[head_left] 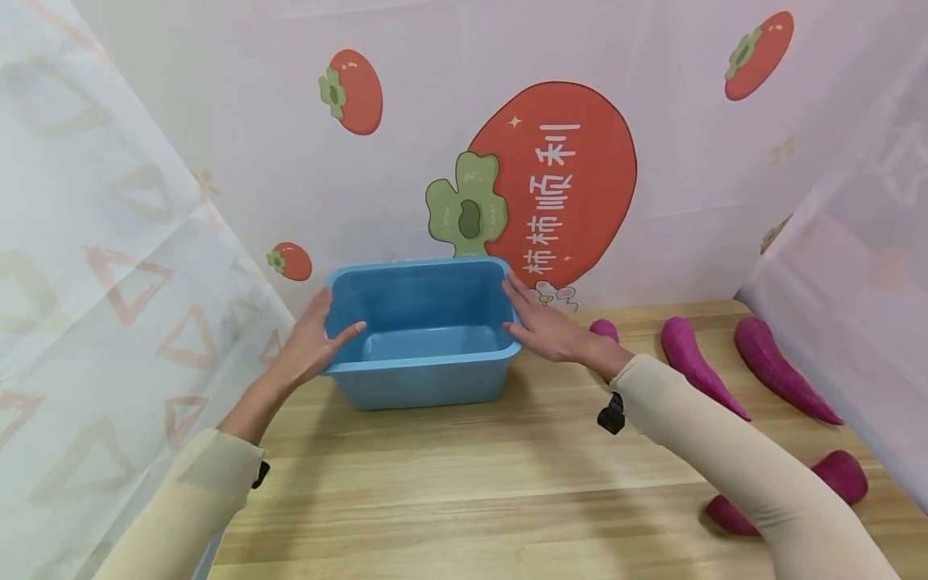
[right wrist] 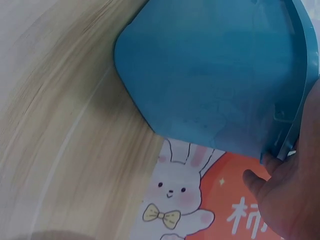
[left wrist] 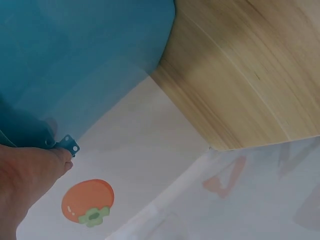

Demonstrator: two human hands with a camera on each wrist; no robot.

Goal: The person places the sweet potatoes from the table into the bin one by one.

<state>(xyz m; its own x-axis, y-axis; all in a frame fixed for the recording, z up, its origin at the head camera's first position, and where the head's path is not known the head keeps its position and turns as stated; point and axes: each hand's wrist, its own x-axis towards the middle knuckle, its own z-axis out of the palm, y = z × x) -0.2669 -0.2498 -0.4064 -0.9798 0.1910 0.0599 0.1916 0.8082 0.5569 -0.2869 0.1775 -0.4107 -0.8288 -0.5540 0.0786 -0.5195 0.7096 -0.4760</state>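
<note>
A rectangular blue plastic basin (head_left: 416, 383) sits at the back of the wooden table, its hollow inside facing the head camera. My left hand (head_left: 313, 342) holds its left end, with the thumb over the rim and the other fingers along the outside. At the opposite end, my right hand (head_left: 542, 322) grips the rim the same way, thumb toward the inside. In the right wrist view, fingertips (right wrist: 255, 182) show beneath the basin's rim. The left wrist view has the basin's outer wall (left wrist: 85, 60) filling the upper left. Nothing lies inside the basin.
Several long purple vegetables, like sweet potatoes (head_left: 699, 366), lie on the right side of the wooden table (head_left: 435, 491); my right forearm partly covers some. A white cloth printed with persimmons (head_left: 573, 185) hangs behind, and more cloth (head_left: 130, 266) borders the left and right.
</note>
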